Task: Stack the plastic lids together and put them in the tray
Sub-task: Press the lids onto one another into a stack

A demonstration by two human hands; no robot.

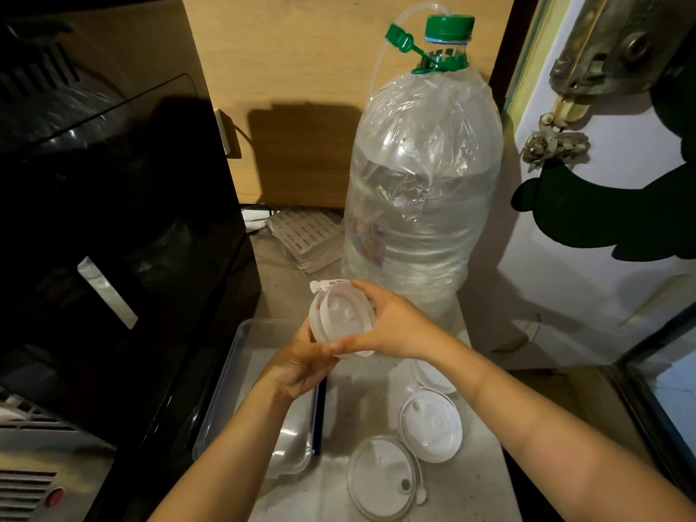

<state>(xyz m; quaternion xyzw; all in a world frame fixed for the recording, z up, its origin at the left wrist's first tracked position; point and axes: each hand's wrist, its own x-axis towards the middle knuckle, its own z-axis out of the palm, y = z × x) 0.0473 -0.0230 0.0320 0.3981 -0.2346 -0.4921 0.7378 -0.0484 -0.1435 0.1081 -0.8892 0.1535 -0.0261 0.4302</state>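
Both hands hold a small stack of clear round plastic lids [341, 316] upright above the counter. My left hand [301, 365] grips the stack from below and behind; my right hand [391, 325] clasps its front face with thumb and fingers around the rim. The clear rectangular tray [241, 356] lies on the counter beneath my left forearm and looks bare inside. Three more lids lie flat on the counter to the right of the tray: a clear one [382, 476] nearest me, a whitish one [431, 423] behind it, and another [433, 376] partly hidden under my right wrist.
A large water bottle [422, 190] with a green cap, wrapped in plastic film, stands right behind the hands. A black appliance [113, 239] fills the left side. A slotted plastic piece [305, 235] lies at the back. A white door or wall [587, 258] bounds the right.
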